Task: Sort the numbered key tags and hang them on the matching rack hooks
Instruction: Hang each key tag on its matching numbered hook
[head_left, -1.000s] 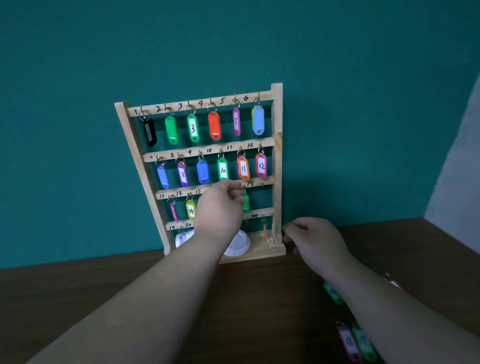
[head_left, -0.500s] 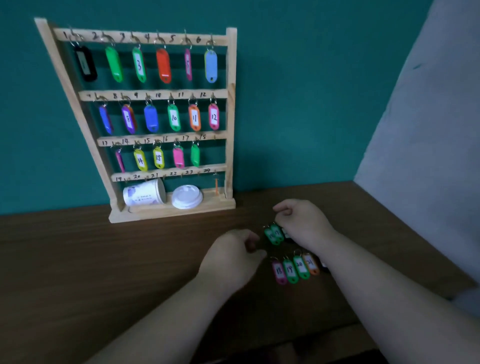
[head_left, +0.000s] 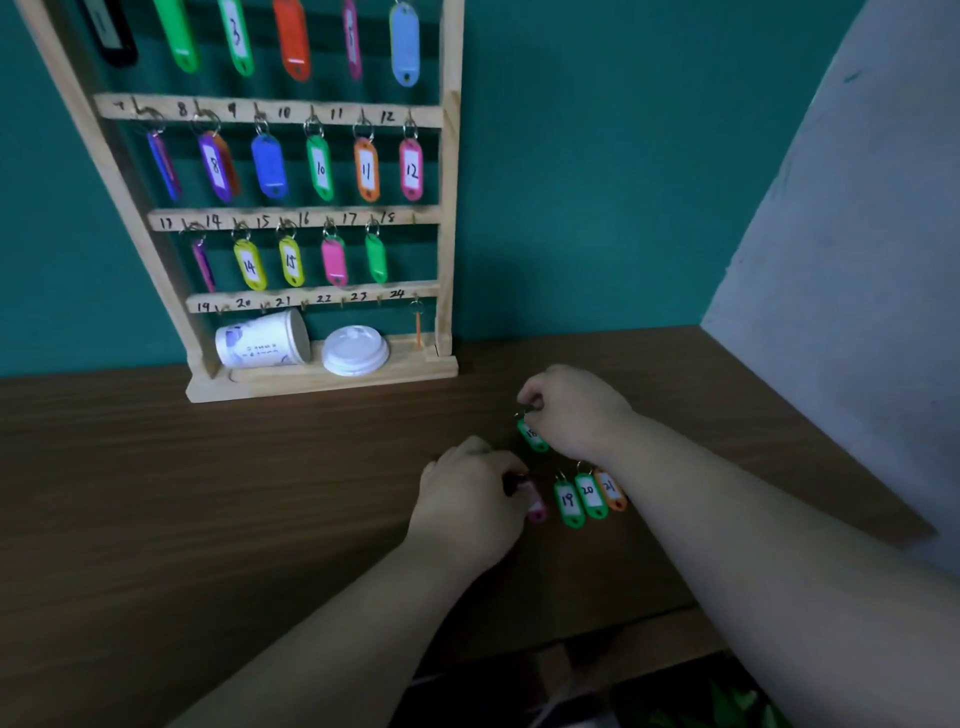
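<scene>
Right hand pinches green tag; left hand grips pink tag.

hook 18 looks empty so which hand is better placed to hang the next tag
Right. The right hand pinches the ring of a green tag and sits nearer the rack; the left hand is lower, at a pink tag on the table.

Dim, flat light leaves soft shadows behind the rack — the bottom edge sinks almost to black. Wide-angle distortion tilts its posts and swells the forearms; the pink tag at the left hand is motion-blurred.
</scene>
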